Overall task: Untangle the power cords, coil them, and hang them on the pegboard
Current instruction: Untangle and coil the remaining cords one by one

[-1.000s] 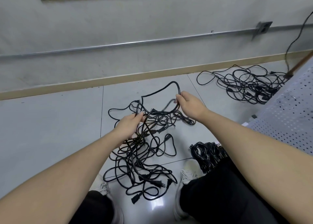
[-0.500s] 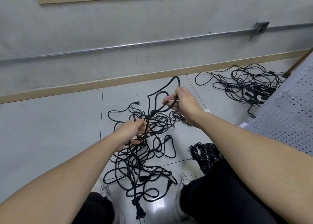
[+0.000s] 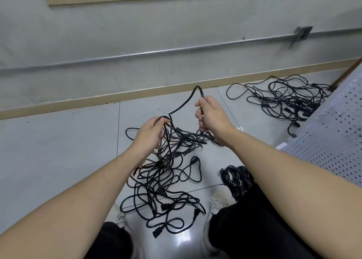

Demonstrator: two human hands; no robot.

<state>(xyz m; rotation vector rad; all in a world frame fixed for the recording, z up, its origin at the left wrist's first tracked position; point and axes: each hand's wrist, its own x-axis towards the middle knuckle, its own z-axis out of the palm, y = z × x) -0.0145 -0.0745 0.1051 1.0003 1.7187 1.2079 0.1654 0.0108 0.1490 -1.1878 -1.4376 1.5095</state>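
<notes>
A tangle of black power cords (image 3: 166,180) lies on the grey floor between my feet, with several plugs showing at its near end. My left hand (image 3: 149,134) grips a bunch of strands lifted from the top of the tangle. My right hand (image 3: 210,114) holds one cord in its fist, and that cord arches up in a loop (image 3: 193,97) between the two hands. A white perforated pegboard (image 3: 331,133) leans at the right edge.
A second tangle of black cords (image 3: 290,99) lies at the back right near the wall. A coiled black bundle (image 3: 238,180) sits by my right knee. My white shoes (image 3: 217,205) flank the near pile. A wall with a metal conduit (image 3: 156,52) runs across the back.
Both hands have risen and drawn closer together, lifting strands higher off the floor. The loop between them has narrowed into a peak. The plug hanging near the bottom edge has settled on the floor.
</notes>
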